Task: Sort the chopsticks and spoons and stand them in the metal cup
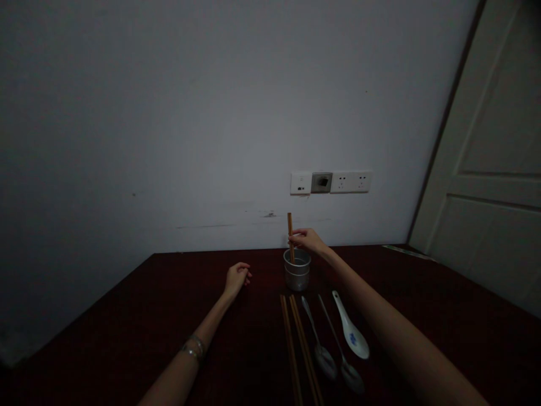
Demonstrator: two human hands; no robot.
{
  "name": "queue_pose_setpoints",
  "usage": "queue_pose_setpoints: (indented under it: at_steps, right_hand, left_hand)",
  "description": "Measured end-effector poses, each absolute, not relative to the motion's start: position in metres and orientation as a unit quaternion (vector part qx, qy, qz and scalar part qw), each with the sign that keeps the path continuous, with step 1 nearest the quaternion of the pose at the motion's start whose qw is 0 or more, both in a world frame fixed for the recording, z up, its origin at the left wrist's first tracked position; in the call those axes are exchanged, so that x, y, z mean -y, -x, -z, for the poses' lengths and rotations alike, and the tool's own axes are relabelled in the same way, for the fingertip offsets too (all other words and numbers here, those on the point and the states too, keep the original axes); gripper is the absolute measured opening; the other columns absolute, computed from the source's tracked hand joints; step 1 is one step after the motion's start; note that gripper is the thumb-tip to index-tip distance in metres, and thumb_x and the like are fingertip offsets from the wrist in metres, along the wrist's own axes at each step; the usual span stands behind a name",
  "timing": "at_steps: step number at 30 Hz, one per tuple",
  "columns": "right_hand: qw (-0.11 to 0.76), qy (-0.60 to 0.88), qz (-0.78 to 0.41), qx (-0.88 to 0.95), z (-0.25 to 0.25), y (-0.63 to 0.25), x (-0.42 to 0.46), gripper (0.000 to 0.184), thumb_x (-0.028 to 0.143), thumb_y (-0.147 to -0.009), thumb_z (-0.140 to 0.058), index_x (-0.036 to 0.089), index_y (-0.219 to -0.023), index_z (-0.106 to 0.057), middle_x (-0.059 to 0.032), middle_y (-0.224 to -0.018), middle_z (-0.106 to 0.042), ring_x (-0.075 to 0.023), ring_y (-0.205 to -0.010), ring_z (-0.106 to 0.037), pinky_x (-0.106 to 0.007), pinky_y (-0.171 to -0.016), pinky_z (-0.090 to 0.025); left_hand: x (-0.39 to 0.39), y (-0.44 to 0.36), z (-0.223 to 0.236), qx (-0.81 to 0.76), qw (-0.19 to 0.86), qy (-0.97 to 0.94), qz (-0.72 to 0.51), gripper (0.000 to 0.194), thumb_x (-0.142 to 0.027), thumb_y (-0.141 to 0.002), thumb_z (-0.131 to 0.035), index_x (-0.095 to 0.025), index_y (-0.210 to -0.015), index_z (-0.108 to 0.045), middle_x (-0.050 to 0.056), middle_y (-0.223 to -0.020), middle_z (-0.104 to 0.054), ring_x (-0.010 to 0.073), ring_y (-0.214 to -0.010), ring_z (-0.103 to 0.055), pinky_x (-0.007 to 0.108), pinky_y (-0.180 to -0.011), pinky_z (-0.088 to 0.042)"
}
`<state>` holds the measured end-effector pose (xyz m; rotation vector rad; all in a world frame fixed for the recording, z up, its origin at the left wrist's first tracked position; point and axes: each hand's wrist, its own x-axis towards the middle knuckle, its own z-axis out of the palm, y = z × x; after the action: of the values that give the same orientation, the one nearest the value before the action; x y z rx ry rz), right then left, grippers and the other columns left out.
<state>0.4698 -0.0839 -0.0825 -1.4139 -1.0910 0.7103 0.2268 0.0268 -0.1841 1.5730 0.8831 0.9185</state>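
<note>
My right hand (pixel 307 240) pinches a pair of wooden chopsticks (pixel 290 228) near their upper part. Their lower ends reach down inside a metal cup (pixel 297 277), so the tips are hidden. To the left of the cup, my left hand (pixel 238 279) rests by the table surface with fingers loosely curled in; whether anything is in them does not show. In front of the cup lie more wooden chopsticks (pixel 299 330), a metal spoon (pixel 324 361), a second metal spoon (pixel 351 376) with a thin handle, and a white ceramic spoon (pixel 353 332) with a blue mark.
The dark red table (pixel 139 327) meets a pale wall (pixel 203 124) behind the cup. Socket plates (pixel 350 182) sit low on the wall. A white panelled door (pixel 494 225) stands at the right, and a flat strip (pixel 408 252) lies at the table's back right.
</note>
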Motion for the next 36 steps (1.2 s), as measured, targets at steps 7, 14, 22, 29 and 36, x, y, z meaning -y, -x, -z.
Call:
queue_pose_setpoints:
  at_steps: [7, 14, 22, 29, 36]
  right_hand:
    - [0.574, 0.606, -0.291, 0.467, 0.082, -0.469, 0.086, 0.015, 0.014, -0.067, -0.065, 0.013, -0.08, -0.058, -0.0035, -0.063, -0.067, -0.0127, -0.057, -0.062, -0.02, -0.051, -0.048]
    - [0.549, 0.621, -0.278, 0.485, 0.081, -0.467, 0.089, 0.017, 0.022, -0.066, -0.069, 0.012, -0.079, -0.062, -0.0054, -0.067, -0.068, -0.0134, -0.061, -0.063, -0.02, -0.054, -0.048]
    - [0.555, 0.63, -0.273, 0.469, 0.085, -0.479, 0.098, 0.033, 0.04, -0.078, -0.055, 0.013, -0.098, -0.059, -0.0119, -0.09, -0.067, -0.0133, -0.063, -0.063, -0.021, -0.054, -0.048]
    - [0.54, 0.729, -0.142, 0.396, 0.115, -0.517, 0.131, 0.035, 0.038, -0.084, -0.041, 0.011, -0.1, -0.056, -0.0127, -0.088, -0.067, -0.0172, -0.075, -0.064, -0.026, -0.066, -0.048]
    - [0.316, 0.867, 0.02, 0.385, 0.16, -0.555, 0.197, 0.034, 0.024, -0.078, -0.045, 0.01, -0.107, -0.057, -0.0153, -0.105, -0.061, -0.0232, -0.099, -0.056, -0.032, -0.085, -0.04]
  left_hand:
    - [-0.029, -0.227, 0.186, -0.37, 0.529, -0.663, -0.38, 0.016, -0.007, -0.07, -0.04, -0.012, -0.077, -0.054, -0.003, -0.051, -0.055, 0.0056, -0.035, -0.047, 0.015, -0.035, -0.035]
    - [-0.028, -0.227, 0.185, -0.372, 0.526, -0.663, -0.38, 0.012, -0.01, -0.069, -0.044, -0.012, -0.074, -0.055, -0.003, -0.051, -0.056, 0.0054, -0.035, -0.047, 0.015, -0.035, -0.035]
    - [-0.025, -0.226, 0.183, -0.378, 0.521, -0.667, -0.375, 0.014, -0.01, -0.068, -0.043, -0.011, -0.072, -0.056, -0.002, -0.051, -0.056, 0.0063, -0.036, -0.048, 0.016, -0.036, -0.036]
    - [-0.027, -0.226, 0.185, -0.371, 0.51, -0.679, -0.376, 0.013, -0.012, -0.07, -0.044, -0.012, -0.07, -0.057, -0.002, -0.051, -0.055, 0.0061, -0.036, -0.048, 0.015, -0.036, -0.035]
    - [-0.026, -0.225, 0.184, -0.365, 0.505, -0.683, -0.38, 0.011, -0.013, -0.068, -0.047, -0.012, -0.067, -0.058, -0.001, -0.051, -0.056, 0.0066, -0.037, -0.048, 0.016, -0.037, -0.036]
